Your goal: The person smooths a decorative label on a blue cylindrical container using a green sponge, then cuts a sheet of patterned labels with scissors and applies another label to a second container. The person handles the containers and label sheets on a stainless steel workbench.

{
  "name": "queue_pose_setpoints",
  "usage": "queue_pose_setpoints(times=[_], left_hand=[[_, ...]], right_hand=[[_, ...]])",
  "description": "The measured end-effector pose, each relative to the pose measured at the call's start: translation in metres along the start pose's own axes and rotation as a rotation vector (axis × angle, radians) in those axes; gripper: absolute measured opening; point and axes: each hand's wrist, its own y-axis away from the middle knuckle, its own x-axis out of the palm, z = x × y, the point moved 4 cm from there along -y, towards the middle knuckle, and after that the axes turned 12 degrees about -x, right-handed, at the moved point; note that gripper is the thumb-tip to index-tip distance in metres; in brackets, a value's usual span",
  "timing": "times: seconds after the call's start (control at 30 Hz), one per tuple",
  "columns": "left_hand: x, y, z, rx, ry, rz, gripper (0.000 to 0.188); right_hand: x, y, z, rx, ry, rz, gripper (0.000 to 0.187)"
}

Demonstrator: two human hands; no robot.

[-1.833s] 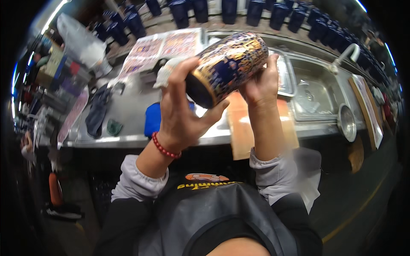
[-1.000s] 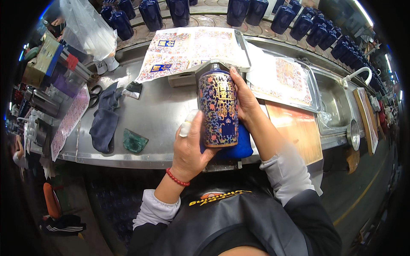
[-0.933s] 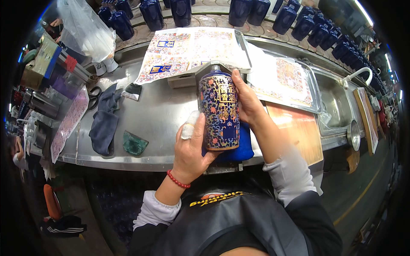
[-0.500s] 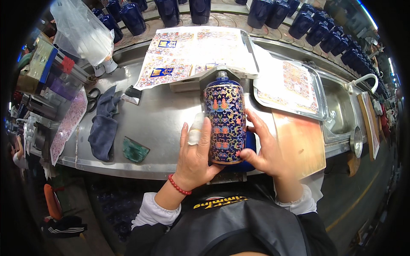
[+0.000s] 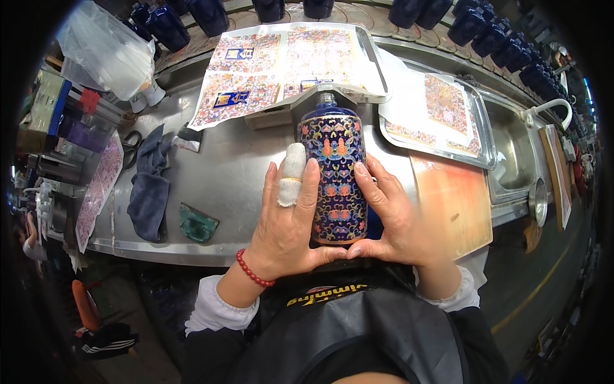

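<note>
A dark blue bottle [image 5: 334, 179] covered in a colourful floral pattern lies with its clear neck pointing away from me. My left hand [image 5: 281, 227] lies along its left side, the index finger against it and the thumb at the base. A white cloth cover [image 5: 293, 173] wraps one of that hand's fingers. From the other side my right hand [image 5: 403, 224] presses its fingers on the bottle's right edge. Both thumbs meet at the bottom end, so the bottle sits between my palms. Behind the neck is a dark angled support [image 5: 348, 101], partly hidden by the bottle.
Printed pattern sheets [image 5: 252, 73] cover a tray beyond the bottle; another tray [image 5: 489, 144] holds more sheets. At right are a wooden board [image 5: 451, 198] and a sink [image 5: 515, 157]. A blue cloth [image 5: 148, 192], green flat piece [image 5: 197, 224] and scissors [image 5: 132, 144] lie left. Blue bottles [image 5: 167, 29] line the back.
My right hand has closed in on the bottle; its thumb slid from the lower right side to the base, meeting the left thumb. The view has shifted slightly.
</note>
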Motion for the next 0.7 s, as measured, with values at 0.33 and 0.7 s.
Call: queue_pose_setpoints(times=[0.33,0.7], left_hand=[[0.003,-0.002,-0.005,0.025,0.093,-0.134,0.134],[-0.005,-0.003,-0.007,0.109,-0.057,-0.099,0.105]], right_hand=[[-0.005,-0.004,0.002,-0.013,0.006,-0.011,0.098],[-0.013,-0.010,0.001,-0.089,-0.041,0.006,0.084]])
